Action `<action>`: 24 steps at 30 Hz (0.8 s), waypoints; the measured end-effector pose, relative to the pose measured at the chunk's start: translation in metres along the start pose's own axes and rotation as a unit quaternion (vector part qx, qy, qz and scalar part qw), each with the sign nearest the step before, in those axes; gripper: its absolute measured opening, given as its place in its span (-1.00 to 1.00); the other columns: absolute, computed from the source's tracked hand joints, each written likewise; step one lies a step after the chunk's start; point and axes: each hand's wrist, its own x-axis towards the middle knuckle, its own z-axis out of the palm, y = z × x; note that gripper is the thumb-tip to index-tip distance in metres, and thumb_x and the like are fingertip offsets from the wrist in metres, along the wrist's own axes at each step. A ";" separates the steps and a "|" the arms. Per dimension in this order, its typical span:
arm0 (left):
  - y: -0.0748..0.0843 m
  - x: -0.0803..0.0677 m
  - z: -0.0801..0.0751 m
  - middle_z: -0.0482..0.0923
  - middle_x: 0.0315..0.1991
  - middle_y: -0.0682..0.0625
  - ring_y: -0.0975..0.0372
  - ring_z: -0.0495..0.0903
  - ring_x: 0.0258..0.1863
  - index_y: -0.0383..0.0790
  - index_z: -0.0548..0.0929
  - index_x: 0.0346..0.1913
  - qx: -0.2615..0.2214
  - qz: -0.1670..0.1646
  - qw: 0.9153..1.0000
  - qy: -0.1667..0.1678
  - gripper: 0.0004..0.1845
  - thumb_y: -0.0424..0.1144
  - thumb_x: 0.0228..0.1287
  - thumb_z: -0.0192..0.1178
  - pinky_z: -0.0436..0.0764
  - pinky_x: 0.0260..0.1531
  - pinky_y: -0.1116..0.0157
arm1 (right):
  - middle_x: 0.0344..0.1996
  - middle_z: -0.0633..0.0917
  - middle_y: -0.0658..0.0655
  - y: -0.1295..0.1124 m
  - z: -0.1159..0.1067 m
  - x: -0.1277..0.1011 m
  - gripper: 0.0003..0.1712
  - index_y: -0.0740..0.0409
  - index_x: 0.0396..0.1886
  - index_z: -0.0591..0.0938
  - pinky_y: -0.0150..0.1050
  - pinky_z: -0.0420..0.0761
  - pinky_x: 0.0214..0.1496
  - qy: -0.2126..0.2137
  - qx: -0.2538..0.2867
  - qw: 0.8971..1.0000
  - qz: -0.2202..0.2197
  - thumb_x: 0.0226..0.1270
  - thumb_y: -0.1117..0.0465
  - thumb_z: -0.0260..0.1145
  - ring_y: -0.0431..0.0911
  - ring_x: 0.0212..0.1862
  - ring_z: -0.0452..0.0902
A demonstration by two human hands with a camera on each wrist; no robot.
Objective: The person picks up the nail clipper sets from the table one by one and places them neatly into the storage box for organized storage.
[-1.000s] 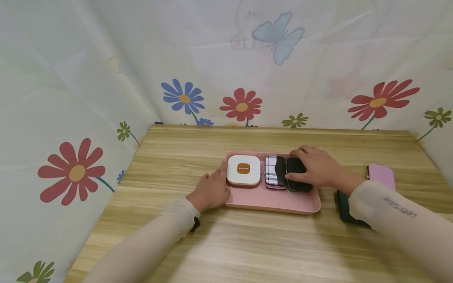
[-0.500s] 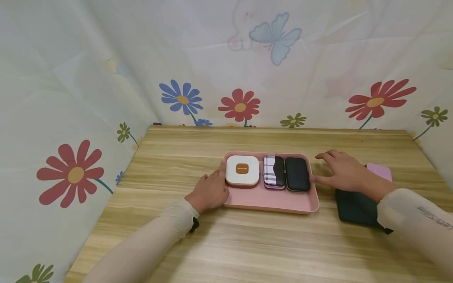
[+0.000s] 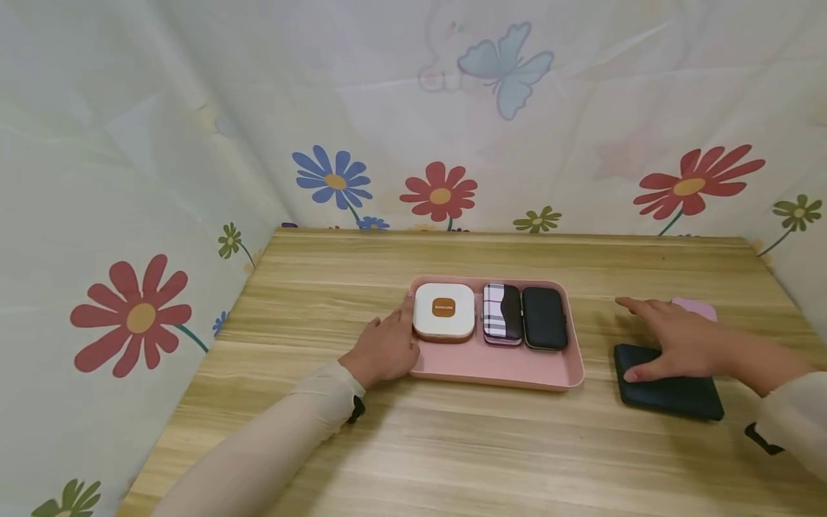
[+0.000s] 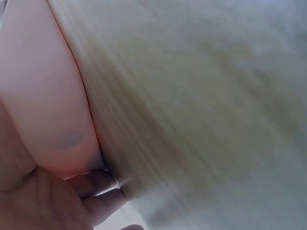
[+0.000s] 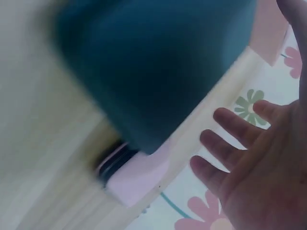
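Observation:
My left hand (image 3: pixel 384 350) touches the left side of a pink tray (image 3: pixel 478 365), its fingers along the outer wall. Inside the tray lie a white square case (image 3: pixel 426 322) marked "MANICURE", a plaid-and-black case (image 3: pixel 494 316) and a black case (image 3: pixel 545 319). Over to the right, my right hand (image 3: pixel 694 343) hovers with spread fingers above a dark teal flat case (image 3: pixel 678 395); whether the thumb touches it I cannot tell. Partly hidden behind that hand is a pink case (image 3: pixel 695 307). In the right wrist view the fingers (image 5: pixel 223 148) are extended and hold nothing.
The wooden table (image 3: pixel 491 459) runs back to a flower-printed cloth (image 3: pixel 549 165), which also covers the left side. A strip of tabletop separates the tray from the dark teal case. The left wrist view is blurred beyond the tray wall (image 4: pixel 43 96).
My right hand has left the black case in the tray and moved right, over the dark teal case. The left hand has stayed at the tray's left side.

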 end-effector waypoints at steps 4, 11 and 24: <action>0.000 0.000 0.001 0.13 0.56 -0.11 0.09 0.14 0.55 -0.25 -0.37 0.60 -0.004 0.000 1.000 0.002 -0.12 -0.08 0.44 -0.13 0.15 0.45 -0.12 | 0.29 0.41 0.53 0.002 0.004 -0.018 0.49 0.24 0.53 0.05 0.35 0.50 0.04 -0.027 0.017 0.999 0.003 -0.22 -0.50 0.50 0.45 0.24 0.39; 0.002 0.000 0.001 0.16 0.55 -0.11 0.09 0.15 0.54 -0.25 -0.37 0.60 0.002 -0.002 1.000 0.002 -0.12 -0.07 0.46 -0.13 0.16 0.45 -0.11 | 0.24 0.43 0.52 0.009 0.011 -0.042 0.57 0.12 0.54 0.02 0.22 0.58 -0.09 -0.048 -0.015 0.999 0.002 -0.39 -0.49 0.58 0.46 0.17 0.43; 0.000 0.001 0.003 0.16 0.55 -0.11 0.09 0.16 0.54 -0.27 -0.37 0.60 0.003 -0.001 1.000 0.001 -0.13 -0.08 0.45 -0.14 0.18 0.44 -0.11 | 0.12 0.60 0.29 0.016 0.029 -0.049 0.30 0.09 0.38 0.38 0.27 0.52 -0.03 -0.008 -0.096 0.995 -0.007 -0.41 -0.40 0.62 0.30 0.12 0.51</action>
